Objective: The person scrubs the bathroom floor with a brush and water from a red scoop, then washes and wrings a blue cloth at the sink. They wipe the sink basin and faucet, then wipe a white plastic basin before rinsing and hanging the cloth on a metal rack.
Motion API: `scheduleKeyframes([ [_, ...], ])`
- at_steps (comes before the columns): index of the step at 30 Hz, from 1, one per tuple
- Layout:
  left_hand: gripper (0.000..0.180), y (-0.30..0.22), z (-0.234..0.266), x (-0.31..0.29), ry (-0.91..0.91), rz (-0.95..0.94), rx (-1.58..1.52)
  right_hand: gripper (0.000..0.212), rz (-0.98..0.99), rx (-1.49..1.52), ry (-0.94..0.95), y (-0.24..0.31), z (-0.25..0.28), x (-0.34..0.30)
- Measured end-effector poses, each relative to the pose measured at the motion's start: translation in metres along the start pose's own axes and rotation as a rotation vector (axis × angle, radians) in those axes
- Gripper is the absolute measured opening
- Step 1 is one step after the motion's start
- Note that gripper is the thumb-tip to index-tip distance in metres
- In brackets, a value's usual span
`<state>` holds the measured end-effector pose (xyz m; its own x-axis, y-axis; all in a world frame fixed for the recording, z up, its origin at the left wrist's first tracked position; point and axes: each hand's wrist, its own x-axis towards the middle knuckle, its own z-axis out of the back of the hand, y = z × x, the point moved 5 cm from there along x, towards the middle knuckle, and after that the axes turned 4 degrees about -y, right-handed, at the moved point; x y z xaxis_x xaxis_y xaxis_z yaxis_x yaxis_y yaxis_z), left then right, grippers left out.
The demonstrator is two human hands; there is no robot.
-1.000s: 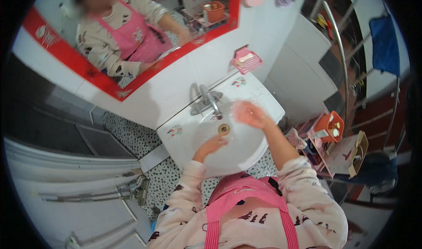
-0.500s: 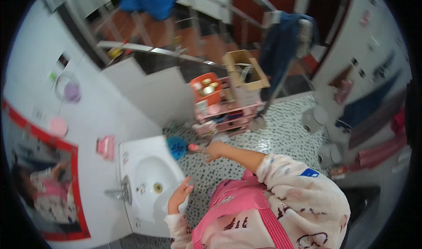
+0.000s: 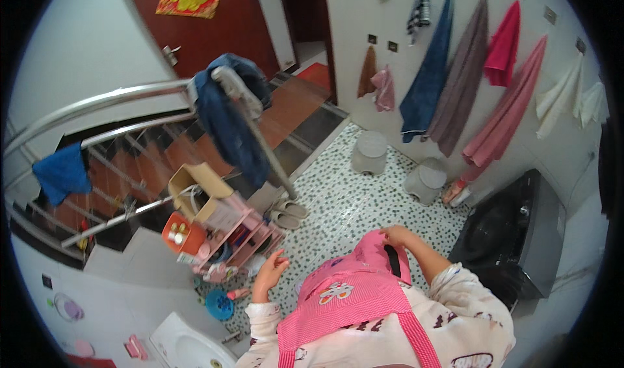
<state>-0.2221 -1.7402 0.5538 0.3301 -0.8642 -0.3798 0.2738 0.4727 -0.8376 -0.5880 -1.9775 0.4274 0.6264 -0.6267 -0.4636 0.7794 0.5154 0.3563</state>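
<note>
I am wearing a pink apron (image 3: 338, 270) with a light-coloured patch on its front, over a pale patterned top. At the apron's far right edge my right hand (image 3: 395, 236) has its fingers bent against the pink cloth, which stretches out toward it. A black strip (image 3: 393, 260) shows in the apron just below that hand; I cannot tell whether it is an opening or an object. My left hand (image 3: 270, 275) hangs in the air left of the apron, fingers apart and holding nothing.
A pink shelf cart (image 3: 253, 244) carries an orange bin (image 3: 184, 233) and a cardboard box (image 3: 201, 192). A white sink (image 3: 188, 345) and blue basin (image 3: 220, 304) are lower left. Grey stools (image 3: 370, 152), a black washing machine (image 3: 500, 231) and hanging towels (image 3: 455, 82) line the right.
My view has turned right, away from the sink toward the towels and black machine. My right hand has drawn back from near the blue basin to the apron. My left hand stays raised.
</note>
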Motion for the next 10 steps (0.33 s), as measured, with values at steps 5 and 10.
scheduleKeyframes([
  [5, 0.058, -0.057, -0.061, 0.100, 0.286, -0.174, 0.276, 0.043, -0.109, 0.247, -0.151, -0.064, 0.018, -0.025],
  [10, 0.059, -0.108, -0.097, 0.205, 0.424, -0.171, 0.351, 0.045, -0.216, 0.381, -0.150, -0.135, 0.049, -0.016],
])
